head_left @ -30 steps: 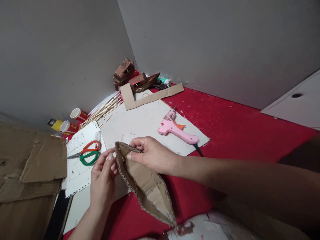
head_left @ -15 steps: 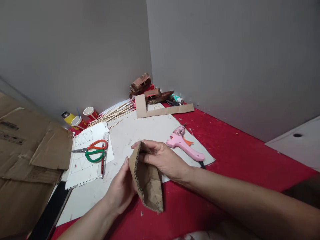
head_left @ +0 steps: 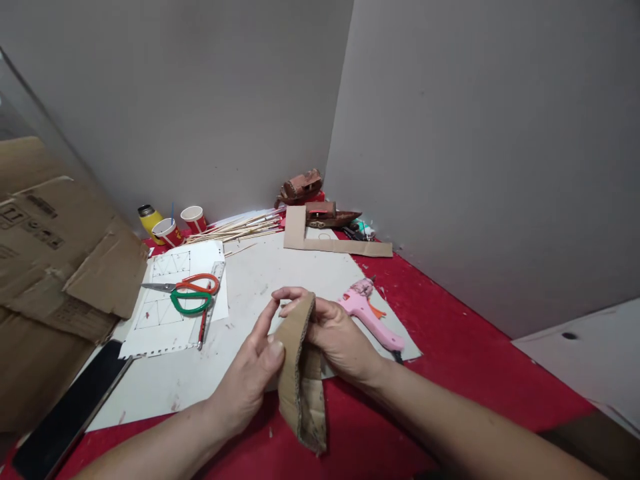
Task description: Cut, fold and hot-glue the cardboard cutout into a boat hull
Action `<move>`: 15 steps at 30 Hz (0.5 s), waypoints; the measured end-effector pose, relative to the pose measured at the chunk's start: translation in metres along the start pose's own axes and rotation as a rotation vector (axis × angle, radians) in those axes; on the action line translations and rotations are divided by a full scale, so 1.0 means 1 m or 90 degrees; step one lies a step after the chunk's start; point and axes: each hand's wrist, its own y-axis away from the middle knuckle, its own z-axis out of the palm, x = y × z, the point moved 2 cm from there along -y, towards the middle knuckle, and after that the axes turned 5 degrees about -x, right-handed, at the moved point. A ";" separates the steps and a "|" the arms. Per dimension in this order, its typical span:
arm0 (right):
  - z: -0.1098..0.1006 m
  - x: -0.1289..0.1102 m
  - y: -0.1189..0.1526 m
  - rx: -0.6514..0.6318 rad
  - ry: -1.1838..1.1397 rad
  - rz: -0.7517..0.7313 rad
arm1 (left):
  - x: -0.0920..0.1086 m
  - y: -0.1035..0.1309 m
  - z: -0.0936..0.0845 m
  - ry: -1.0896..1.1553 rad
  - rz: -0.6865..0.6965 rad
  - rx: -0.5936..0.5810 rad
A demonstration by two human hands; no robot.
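A bent piece of corrugated cardboard [head_left: 295, 367] stands tilted between my hands, its two walls joined at the lower end and its fluted edge towards me. My right hand [head_left: 345, 337] grips the upper part, its fingers reaching behind the far end and partly hidden. My left hand [head_left: 253, 363] presses its thumb on the outer left face, and its index finger reaches up to the right fingertips. A pink glue gun [head_left: 373, 320] with an orange trigger lies just beyond my right hand.
Scissors [head_left: 193, 292], a ruler [head_left: 217, 273] and a pencil [head_left: 202, 327] lie on a sketched sheet [head_left: 160, 327]. Behind are paper cups [head_left: 167, 233], wooden sticks [head_left: 240, 228], model boats [head_left: 333, 217] and an L-shaped cardboard strip [head_left: 345, 247]. A cardboard box [head_left: 45, 267] stands left.
The cardboard has turned so that more of its outer left face shows. My left thumb has come onto that face. The whole view has shifted a little.
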 end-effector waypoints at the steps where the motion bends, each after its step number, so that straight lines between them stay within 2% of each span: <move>1: 0.000 0.000 0.000 -0.004 0.001 -0.006 | 0.001 0.000 0.002 0.022 -0.010 -0.025; 4: -0.002 0.000 0.001 -0.014 0.021 -0.009 | 0.004 0.000 0.006 0.069 -0.025 -0.064; 9: -0.002 -0.008 0.004 -0.040 0.096 -0.021 | 0.006 0.001 0.009 0.104 -0.017 -0.089; 15: -0.009 -0.014 0.007 -0.090 0.189 -0.066 | 0.005 0.004 0.004 0.003 -0.040 -0.084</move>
